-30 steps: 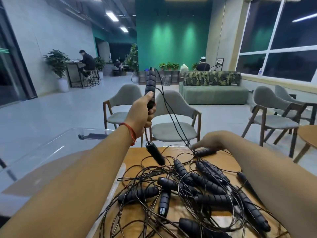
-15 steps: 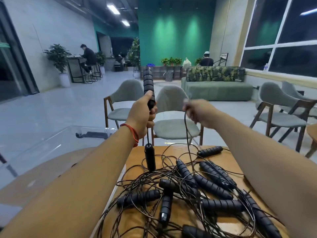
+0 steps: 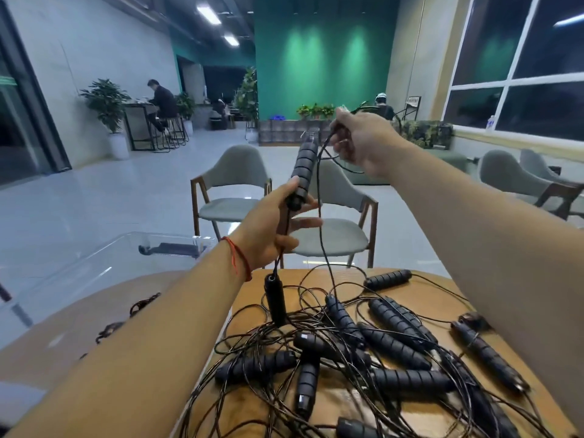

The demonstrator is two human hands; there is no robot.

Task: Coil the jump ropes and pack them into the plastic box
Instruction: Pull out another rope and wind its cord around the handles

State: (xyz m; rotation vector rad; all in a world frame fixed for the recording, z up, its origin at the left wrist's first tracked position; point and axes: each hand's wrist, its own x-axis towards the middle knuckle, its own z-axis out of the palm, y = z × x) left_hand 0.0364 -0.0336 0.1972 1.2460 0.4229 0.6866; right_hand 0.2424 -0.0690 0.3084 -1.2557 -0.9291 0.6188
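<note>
The wooden surface [image 3: 439,295] carries a tangled heap of jump ropes [image 3: 392,343], black handles lying crosswise among thin cords, with one handle [image 3: 388,279] apart near the far edge.

A deep green back wall [image 3: 319,64] glows under spotlights, and white strip lights [image 3: 208,14] run along the dark ceiling. The glossy pale grey floor [image 3: 110,197] spreads wide. Two grey padded wooden-framed chairs [image 3: 235,184] stand just ahead, tall white-framed dark windows [image 3: 518,77] fill the right, and a leafy potted plant [image 3: 106,102] sits far left.
</note>
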